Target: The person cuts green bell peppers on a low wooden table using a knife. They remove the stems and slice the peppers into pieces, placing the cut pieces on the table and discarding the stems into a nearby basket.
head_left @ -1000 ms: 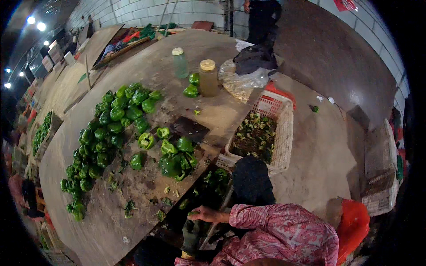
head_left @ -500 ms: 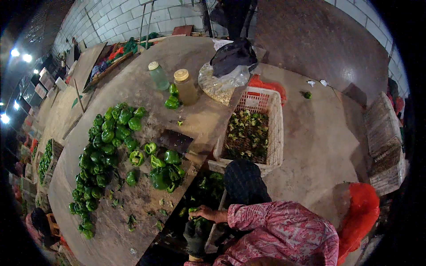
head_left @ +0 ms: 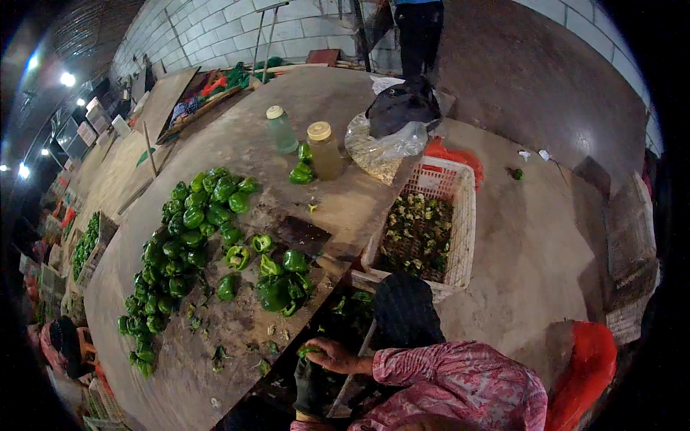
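My bare right hand [head_left: 330,355], in a pink patterned sleeve, is closed round a green bell pepper [head_left: 309,350], of which only part shows. Just below it is my left hand [head_left: 309,388] in a dark glove, its fingers too dark to make out. Left of my hands, on the tabletop [head_left: 165,381], several whole and cut green bell peppers [head_left: 280,287] lie in a small heap near the edge. Beyond them spreads a long pile of whole green bell peppers [head_left: 180,244]. Below the table edge, more green pieces [head_left: 352,309] lie in a dark container beside my knee.
A white plastic crate [head_left: 463,223] with pepper trimmings stands on the floor ahead. Two lidded jars [head_left: 323,161] and a clear bag of pale seeds [head_left: 381,158] rest on the table's far part. A red mesh sack [head_left: 586,373] is at my right. A person [head_left: 419,36] stands at the back.
The view has shifted, so the table and crate appear lower and further right. My right hand still holds the pepper, now tilted flatter. A standing person shows more at the back.
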Action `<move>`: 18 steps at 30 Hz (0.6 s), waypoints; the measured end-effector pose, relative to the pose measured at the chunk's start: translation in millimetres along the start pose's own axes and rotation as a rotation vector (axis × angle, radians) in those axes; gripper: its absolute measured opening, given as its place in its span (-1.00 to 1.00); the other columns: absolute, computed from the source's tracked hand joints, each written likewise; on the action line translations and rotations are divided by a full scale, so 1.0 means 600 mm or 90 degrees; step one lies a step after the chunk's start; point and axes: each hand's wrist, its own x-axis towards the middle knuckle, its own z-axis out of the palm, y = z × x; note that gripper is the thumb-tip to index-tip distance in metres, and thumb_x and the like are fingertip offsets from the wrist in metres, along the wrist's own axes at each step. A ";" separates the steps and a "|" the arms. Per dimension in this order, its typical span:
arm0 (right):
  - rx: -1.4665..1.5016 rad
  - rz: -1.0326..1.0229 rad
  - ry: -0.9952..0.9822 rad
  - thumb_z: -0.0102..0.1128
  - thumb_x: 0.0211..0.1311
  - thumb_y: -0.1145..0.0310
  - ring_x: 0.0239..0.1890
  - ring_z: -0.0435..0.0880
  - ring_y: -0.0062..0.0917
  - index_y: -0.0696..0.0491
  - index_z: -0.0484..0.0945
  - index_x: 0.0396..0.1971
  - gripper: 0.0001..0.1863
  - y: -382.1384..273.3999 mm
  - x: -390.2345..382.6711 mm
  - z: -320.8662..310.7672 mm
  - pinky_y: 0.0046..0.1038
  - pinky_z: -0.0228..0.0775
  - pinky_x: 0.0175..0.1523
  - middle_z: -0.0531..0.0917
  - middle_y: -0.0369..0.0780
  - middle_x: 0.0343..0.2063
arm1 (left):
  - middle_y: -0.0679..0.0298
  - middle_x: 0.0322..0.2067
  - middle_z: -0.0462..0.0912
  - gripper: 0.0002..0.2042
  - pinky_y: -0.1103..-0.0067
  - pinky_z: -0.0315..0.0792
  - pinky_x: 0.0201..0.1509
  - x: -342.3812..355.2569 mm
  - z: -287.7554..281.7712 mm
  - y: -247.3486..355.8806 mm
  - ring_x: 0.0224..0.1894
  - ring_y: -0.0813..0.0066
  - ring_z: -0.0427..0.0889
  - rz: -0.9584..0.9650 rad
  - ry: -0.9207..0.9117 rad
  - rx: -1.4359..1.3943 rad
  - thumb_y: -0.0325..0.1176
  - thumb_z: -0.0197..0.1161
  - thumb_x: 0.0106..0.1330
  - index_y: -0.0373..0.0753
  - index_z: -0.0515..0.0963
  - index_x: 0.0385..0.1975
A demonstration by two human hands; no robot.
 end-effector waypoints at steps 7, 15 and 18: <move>0.276 0.124 -0.097 0.04 0.30 -0.11 0.00 0.52 -0.44 0.10 0.46 -0.01 -0.44 0.072 0.018 0.001 -0.36 0.32 0.06 0.56 -0.21 -0.10 | 0.26 -0.04 0.54 -0.68 0.55 0.50 -0.06 -0.007 0.020 -0.004 -0.08 0.49 0.56 0.027 0.050 -0.013 -0.37 0.14 0.38 -0.27 0.40 0.10; 0.334 0.228 0.012 0.10 0.29 -0.04 0.05 0.48 -0.52 0.07 0.55 -0.08 -0.53 0.086 0.009 -0.005 -0.41 0.25 0.16 0.59 -0.29 -0.15 | 0.20 -0.13 0.60 -0.73 0.52 0.52 -0.16 -0.011 0.038 -0.040 -0.18 0.47 0.58 0.204 0.087 0.205 -0.38 0.16 0.37 -0.36 0.45 -0.01; 0.304 0.195 -0.033 0.07 0.32 -0.02 0.05 0.48 -0.52 0.08 0.52 -0.02 -0.53 0.062 0.007 -0.005 -0.43 0.25 0.15 0.57 -0.30 -0.12 | 0.25 -0.18 0.60 -0.76 0.56 0.50 -0.21 -0.005 0.003 -0.043 -0.22 0.54 0.57 0.100 0.070 0.113 -0.38 0.19 0.35 -0.35 0.47 -0.07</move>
